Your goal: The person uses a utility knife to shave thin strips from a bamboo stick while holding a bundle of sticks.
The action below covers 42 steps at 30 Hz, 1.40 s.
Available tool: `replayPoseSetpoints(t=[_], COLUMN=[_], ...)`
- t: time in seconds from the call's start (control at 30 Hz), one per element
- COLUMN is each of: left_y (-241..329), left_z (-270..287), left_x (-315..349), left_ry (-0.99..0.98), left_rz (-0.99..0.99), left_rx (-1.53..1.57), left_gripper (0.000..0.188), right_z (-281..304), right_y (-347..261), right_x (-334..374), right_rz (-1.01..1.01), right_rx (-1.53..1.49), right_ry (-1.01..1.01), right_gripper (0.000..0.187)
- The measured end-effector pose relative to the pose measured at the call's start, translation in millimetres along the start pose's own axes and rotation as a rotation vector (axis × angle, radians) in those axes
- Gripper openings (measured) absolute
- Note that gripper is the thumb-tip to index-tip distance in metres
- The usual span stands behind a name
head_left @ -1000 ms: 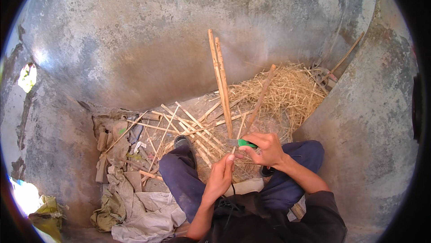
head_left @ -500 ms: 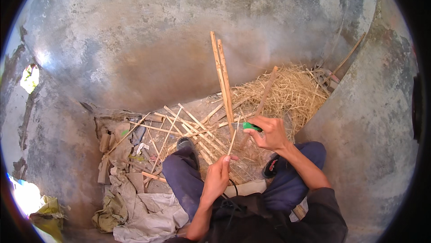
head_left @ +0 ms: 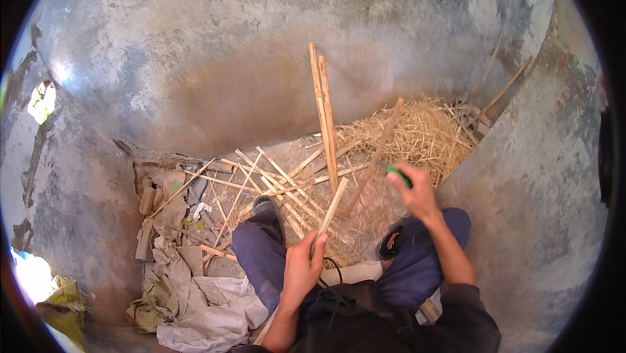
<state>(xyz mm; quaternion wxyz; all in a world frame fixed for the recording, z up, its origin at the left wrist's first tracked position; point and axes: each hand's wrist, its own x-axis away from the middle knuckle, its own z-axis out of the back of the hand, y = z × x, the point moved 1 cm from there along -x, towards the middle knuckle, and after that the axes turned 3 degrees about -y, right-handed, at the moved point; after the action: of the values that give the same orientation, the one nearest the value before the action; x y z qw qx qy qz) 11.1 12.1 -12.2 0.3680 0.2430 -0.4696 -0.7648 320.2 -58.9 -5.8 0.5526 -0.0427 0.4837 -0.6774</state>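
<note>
Both hands grip: right hand [head_left: 416, 191] lifted green-handled tool [head_left: 396, 173] away; left hand [head_left: 301, 269] pinches strip [head_left: 330, 209].

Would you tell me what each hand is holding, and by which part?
The left hand grips a split bamboo strip at its lower end; the right hand holds a green-handled tool by the handle.

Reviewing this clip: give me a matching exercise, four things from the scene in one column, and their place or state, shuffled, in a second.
Things:
1. left hand
2. right hand
3. straw pile
4. crumpled cloth

Place or state:
A. heaped against the wall, beyond the right hand
B. on the ground, left of the person's legs
C. grips a short bamboo strip
D. holds a green-handled tool

Pairs: 1-C, 2-D, 3-A, 4-B
</note>
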Motion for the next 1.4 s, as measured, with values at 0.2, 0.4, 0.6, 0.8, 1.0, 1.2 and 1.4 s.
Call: replayPoseSetpoints(t=[0.2,0.4,0.6,0.8,1.0,1.2,1.4], left_y=[27.1,41.2,43.1,49.2,35.5,17.8,35.6], left_z=[-10.1,-17.4,-16.0,-5.9,14.1,8.9,16.2], left_x=[-5.3,-4.9,-6.2,7.9,28.7,-6.0,-37.0], left_ry=[-0.002,0.004,-0.042,-0.093,-0.11,-0.011,-0.097], left_rz=[-0.094,-0.147,-0.105,-0.029,0.013,-0.136,-0.253], left_rx=[-0.062,-0.11,-0.085,-0.006,-0.136,-0.4,-0.447], left_gripper=[0.021,0.02,0.022,0.023,0.023,0.022,0.031], right_z=[-27.3,-29.1,-27.4,-4.0,78.1,31.5,-6.7], right_y=[-47.7,-54.2,-50.2,-42.0,19.2,-14.4,-29.9], right_x=[26.9,31.0,29.0,9.8,-30.0,-13.0,9.6], right_rz=[0.262,0.335,0.394,0.429,-0.136,-0.152,-0.209], right_rx=[0.019,0.087,0.16,0.284,0.207,-0.13,-0.387], right_ry=[-0.107,-0.115,-0.06,0.069,0.387,-0.021,-0.256], right_gripper=[0.026,0.029,0.025,0.029,0.036,0.037,0.033])
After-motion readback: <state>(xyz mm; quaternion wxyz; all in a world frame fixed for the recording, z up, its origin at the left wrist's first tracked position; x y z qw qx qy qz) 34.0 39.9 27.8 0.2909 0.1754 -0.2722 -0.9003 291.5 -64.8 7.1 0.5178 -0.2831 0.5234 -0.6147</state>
